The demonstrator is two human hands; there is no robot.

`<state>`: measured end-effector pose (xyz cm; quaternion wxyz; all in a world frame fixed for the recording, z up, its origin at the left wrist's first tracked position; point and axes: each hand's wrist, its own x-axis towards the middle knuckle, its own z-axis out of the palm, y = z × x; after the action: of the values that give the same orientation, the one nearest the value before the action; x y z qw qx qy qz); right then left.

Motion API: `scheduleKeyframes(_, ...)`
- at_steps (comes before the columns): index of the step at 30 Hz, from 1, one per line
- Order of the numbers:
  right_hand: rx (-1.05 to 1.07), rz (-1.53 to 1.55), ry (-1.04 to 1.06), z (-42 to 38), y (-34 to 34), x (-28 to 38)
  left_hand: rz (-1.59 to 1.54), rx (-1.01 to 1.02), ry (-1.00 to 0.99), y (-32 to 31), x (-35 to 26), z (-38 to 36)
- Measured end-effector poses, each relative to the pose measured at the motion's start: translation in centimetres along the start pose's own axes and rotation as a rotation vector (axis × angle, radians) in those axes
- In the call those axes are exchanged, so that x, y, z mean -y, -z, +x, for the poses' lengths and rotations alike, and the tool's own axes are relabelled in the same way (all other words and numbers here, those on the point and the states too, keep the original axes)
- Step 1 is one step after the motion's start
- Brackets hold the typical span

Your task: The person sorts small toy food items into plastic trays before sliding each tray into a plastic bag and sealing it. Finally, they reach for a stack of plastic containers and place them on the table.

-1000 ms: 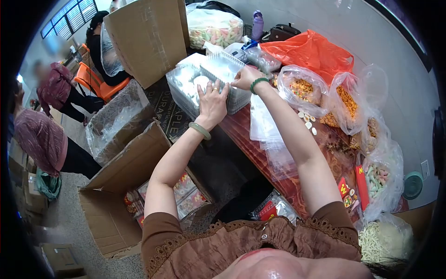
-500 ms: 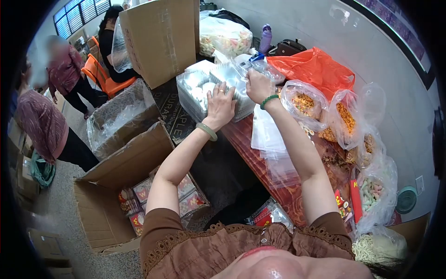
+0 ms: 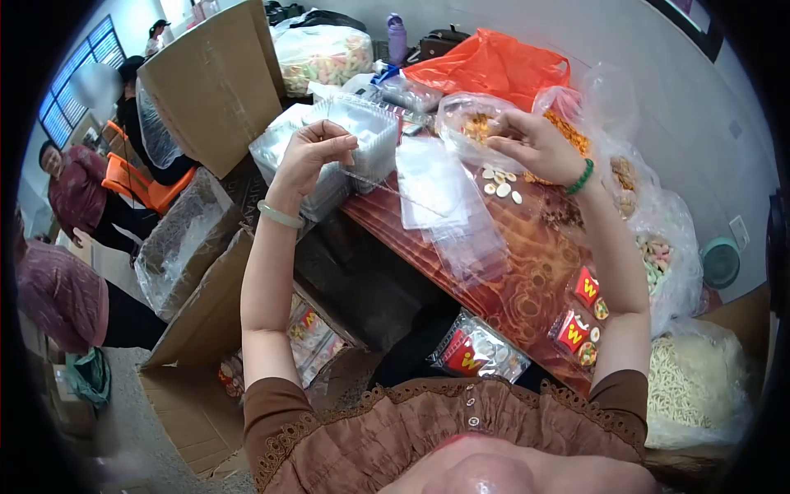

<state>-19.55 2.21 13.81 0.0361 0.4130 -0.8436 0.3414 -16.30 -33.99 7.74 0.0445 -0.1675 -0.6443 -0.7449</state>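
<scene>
My left hand [image 3: 317, 155] is closed in a pinch in front of a stack of clear plastic trays [image 3: 370, 136]. A see-through plastic tray [image 3: 399, 193] with a ribbed lower edge appears to hang between my hands; its outline is faint. My right hand [image 3: 539, 146] has its thumb and fingers bent toward the same tray, over a clear bag [image 3: 473, 115] of orange pieces. Below the tray, flat clear plastic bags [image 3: 440, 185] lie on the red patterned table [image 3: 527, 288]. Small pale oval pieces [image 3: 502, 183] sit beneath my right hand.
Small red "W" packets [image 3: 576, 329] lie near the right arm. A packed clear pouch [image 3: 481, 350] is at the table's front edge. An open carton [image 3: 189, 412] stands at left. A red bag [image 3: 502, 66] and a purple bottle [image 3: 397, 39] are behind. People are at left.
Both hands have come off the tray stack and moved apart, right hand to the right. A clear tray now appears between them. The view has shifted, showing more of the table.
</scene>
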Motion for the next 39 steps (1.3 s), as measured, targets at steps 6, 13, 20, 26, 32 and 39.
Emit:
scheduleKeyframes(6, 0.010, 0.535, -0.554, -21.1, 3.8, 6.2, -0.255, 0.080, 0.252, -7.3, 4.1, -1.3)
scheduleKeyframes(13, -0.176, 0.659, -1.548, -55.8, -6.4, 8.4, -0.596, 0.366, 0.446, -18.0, 9.6, -2.3)
scheduleKeyframes(20, -0.307, -0.770, -1.470, -54.5, -8.1, 12.5, -0.500, 0.542, 0.880, -32.6, 13.7, -8.2)
scheduleKeyframes(26, -0.204, -0.735, -0.752, -38.8, -4.4, 9.8, -0.511, 0.585, 1.002, -39.2, 15.4, -11.6)
scheduleKeyframes(32, -0.053, -0.624, -0.687, -40.0, -4.0, 1.5, -0.425, 0.620, 0.861, -39.9, 16.2, -10.7)
scheduleKeyframes(39, 0.016, -0.683, -0.710, -43.4, -4.6, -2.4, 0.708, 0.404, 0.023, -29.6, 19.1, -7.6)
